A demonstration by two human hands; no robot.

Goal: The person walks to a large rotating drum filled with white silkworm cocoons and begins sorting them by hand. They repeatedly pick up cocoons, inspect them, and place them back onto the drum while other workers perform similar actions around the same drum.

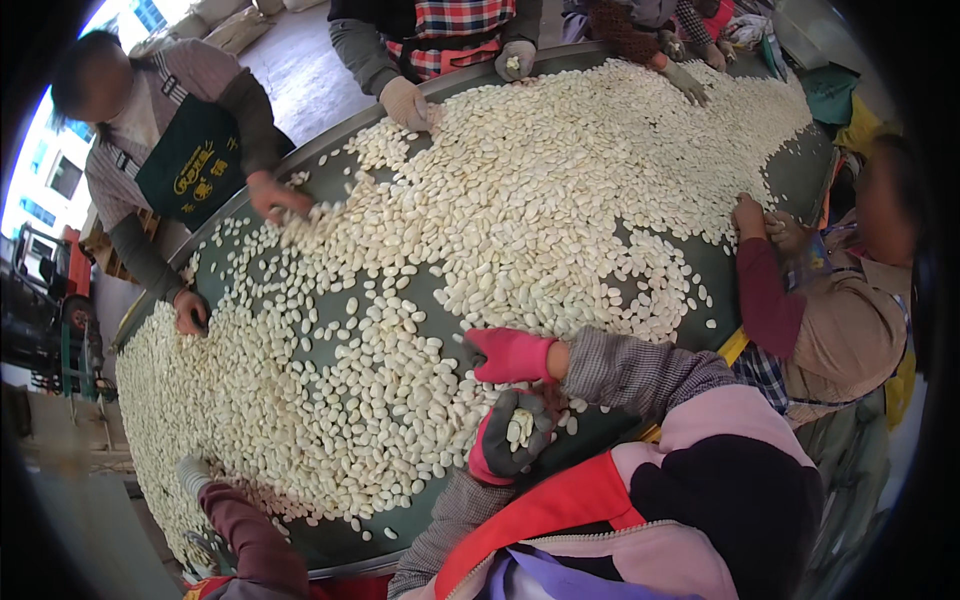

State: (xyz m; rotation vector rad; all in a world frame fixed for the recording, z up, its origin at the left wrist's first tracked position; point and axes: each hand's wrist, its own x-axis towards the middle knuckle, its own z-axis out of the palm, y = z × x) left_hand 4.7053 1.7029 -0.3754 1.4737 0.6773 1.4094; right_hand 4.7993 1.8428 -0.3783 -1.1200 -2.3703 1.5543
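My left hand (514,437), in a pink glove with a dark grey coated palm, is turned palm up near the table's front edge. Several pale beans or bean pieces (520,429) rest in its curled fingers. Just beyond it, my right hand (511,355) reaches left in a matching glove, its back upward. Its dark fingertips are at the edge of the large white beans (525,277); whether they pinch one is hidden. The beans lie in a thick heap towards the far right and more scattered around my hands, on a dark green table surface (420,517).
Other people work around the table: a person in a dark apron (191,161) at left, one in a checked apron (457,37) opposite, one in a tan vest (847,330) at right. A co-worker's maroon sleeve (251,525) reaches in at lower left. A forklift (56,300) stands behind.
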